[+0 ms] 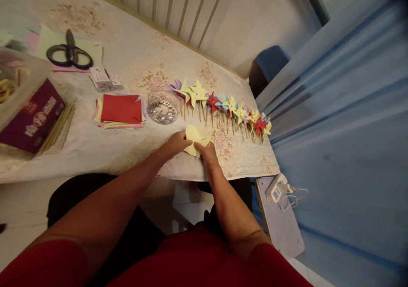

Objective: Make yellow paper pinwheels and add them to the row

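Note:
A piece of yellow paper (192, 133) with slits cut in it is held just above the front of the table, its corners partly curled. My left hand (177, 143) grips its left edge, thumb on top. On the lower right, my right hand (208, 152) pinches the same paper, with the thumb reaching toward its middle. The fingers under the sheet are hidden. Just beyond my hands stands a round clear dish (162, 107) of small shiny metal pieces. To its left lies a stack of cut paper squares (121, 108), a red one uppermost.
Finished paper pinwheels (197, 94) on sticks lie in a row toward the right. Scissors (69, 54) rest on coloured paper at the back left, near small white boxes (101, 78). Thin sticks (57, 127) lie beside a plastic tub (32, 112). A power strip (276, 188) sits off the right corner.

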The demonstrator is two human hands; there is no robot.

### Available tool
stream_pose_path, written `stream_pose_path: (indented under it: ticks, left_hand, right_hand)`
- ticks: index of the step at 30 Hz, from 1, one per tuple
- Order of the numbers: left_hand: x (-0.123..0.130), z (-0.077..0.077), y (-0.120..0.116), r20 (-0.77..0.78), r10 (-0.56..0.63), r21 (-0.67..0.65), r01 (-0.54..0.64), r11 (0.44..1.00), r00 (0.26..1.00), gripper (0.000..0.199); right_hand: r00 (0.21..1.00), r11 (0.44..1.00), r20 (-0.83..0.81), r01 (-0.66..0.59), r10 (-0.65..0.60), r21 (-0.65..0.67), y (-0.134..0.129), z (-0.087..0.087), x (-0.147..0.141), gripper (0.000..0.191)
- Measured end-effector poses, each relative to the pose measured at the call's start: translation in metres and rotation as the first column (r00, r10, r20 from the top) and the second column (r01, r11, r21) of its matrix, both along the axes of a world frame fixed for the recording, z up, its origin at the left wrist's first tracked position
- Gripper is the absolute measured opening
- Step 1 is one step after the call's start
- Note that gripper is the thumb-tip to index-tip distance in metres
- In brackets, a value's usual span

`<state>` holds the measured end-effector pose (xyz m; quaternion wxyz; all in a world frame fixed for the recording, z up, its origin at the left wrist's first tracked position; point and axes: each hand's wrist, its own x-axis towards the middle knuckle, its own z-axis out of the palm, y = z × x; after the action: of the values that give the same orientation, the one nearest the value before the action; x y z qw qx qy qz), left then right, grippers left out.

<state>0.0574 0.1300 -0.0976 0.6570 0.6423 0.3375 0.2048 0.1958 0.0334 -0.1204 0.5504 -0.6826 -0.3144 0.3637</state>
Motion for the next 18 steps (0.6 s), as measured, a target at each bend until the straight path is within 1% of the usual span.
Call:
stream_pose_path:
  ticks: [6, 11, 14, 18]
  left_hand:
    - [-0.004, 0.006, 0.003, 0.126, 0.02, -0.196, 0.005, 0.981, 0.992, 0.037]
    - [-0.006, 0.005, 0.007, 0.187, 0.058, -0.266, -0.007, 0.964, 0.981, 0.037]
    - [-0.005, 0.003, 0.007, 0.234, 0.079, -0.321, 0.0, 0.947, 0.969, 0.041]
    - [-0.004, 0.001, 0.007, 0.283, 0.118, -0.393, 0.003, 0.92, 0.952, 0.046]
  right_hand:
    - [0.99, 0.996, -0.124, -0.059, 0.067, 0.068, -0.003, 0.009, -0.004, 0.043]
    - [0.98, 0.988, -0.174, -0.069, 0.093, 0.139, -0.002, 0.014, -0.009, 0.045]
    - [0.977, 0.983, -0.204, -0.026, 0.063, 0.18, -0.003, 0.014, -0.013, 0.042]
    - [0.981, 0.97, -0.194, 0.063, -0.017, 0.234, -0.002, 0.013, -0.017, 0.039]
